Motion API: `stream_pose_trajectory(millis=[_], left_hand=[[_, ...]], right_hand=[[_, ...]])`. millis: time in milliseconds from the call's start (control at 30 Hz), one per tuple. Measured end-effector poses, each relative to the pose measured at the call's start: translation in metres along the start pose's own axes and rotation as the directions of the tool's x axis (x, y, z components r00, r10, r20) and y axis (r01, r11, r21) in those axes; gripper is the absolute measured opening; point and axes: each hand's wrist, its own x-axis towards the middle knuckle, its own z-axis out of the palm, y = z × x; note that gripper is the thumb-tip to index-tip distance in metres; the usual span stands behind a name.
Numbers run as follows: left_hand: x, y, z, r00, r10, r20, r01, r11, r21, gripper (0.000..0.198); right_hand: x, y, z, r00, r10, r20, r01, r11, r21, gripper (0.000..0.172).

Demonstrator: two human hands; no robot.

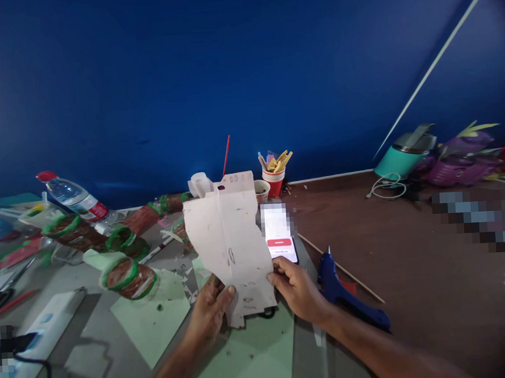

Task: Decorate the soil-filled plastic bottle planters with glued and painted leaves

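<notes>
A pale, irregularly cut sheet of card (242,234) with small pencilled ovals and a crease down it is held upright in front of me. My left hand (212,309) pinches its lower left edge, thumb on the front face. At the lower right edge my right hand (298,288) grips it between thumb and fingers. Behind the card on the right lies a phone (287,243) with a lit screen. Green paper (252,352) lies beneath the card, and a dark loop partly shows under its bottom edge.
A blue glue gun (347,297) and a thin wooden stick (345,271) lie to the right. Brown-and-green rolls (132,279), a water bottle (73,195) and a white power strip (52,335) are at left. Red cups (274,182) holding tools and a teal container (403,157) stand behind.
</notes>
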Motion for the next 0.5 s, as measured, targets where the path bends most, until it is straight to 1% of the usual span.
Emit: stream_pose_trajectory(millis=[100,233,367,500], left_hand=[[-0.0013,0.0018,-0.0005,0.999,-0.043,0.018,0.044,0.998,-0.036,0.045],[-0.0007,0.0033,0.0021,0.996,-0.084,-0.034,0.083,0.996,-0.032,0.046],[0.0007,0.003,0.0055,0.995,-0.09,-0.049,0.087,0.994,-0.061,0.048],[0.0003,0.0033,0.0081,0.994,-0.107,-0.02,0.105,0.99,-0.095,0.049]], right_hand=[[0.001,0.0001,-0.0004,1.0,0.004,-0.023,-0.004,1.0,0.029,0.007],[0.0016,0.0003,-0.0011,0.999,0.014,-0.033,-0.012,0.997,0.079,0.009],[0.0016,0.0002,-0.0016,0.999,0.017,-0.044,-0.014,0.998,0.057,0.009],[0.001,-0.0003,-0.002,0.998,-0.012,-0.054,0.013,1.0,0.019,0.011]])
